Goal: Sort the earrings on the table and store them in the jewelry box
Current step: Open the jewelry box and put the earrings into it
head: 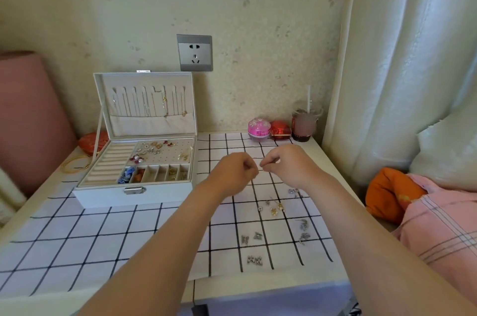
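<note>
earrings are what you're sorting, and the head view, the only one you have, shows the loose ones scattered on the checked cloth. they lie on your side of both hands and towards the right, under the right forearm: a gold cluster in the middle, silver pairs around it.

your left hand and right hand are raised over the cloth, knuckles almost meeting. the fingers of each are curled in and the tips drawn to a pinch. whether either pinch holds an earring is too small to tell.

the jewelry box stands open well to the left of both hands, lid upright, its long side running left to right. your left hand is the nearer one to it. the perforated panel, where earrings already sit, is at the back right of the tray, the corner closest to that hand.

so, as a judgement: a carry to the box goes leftward and suits the left hand, and the next pick lies back towards you and suits the right.
</note>
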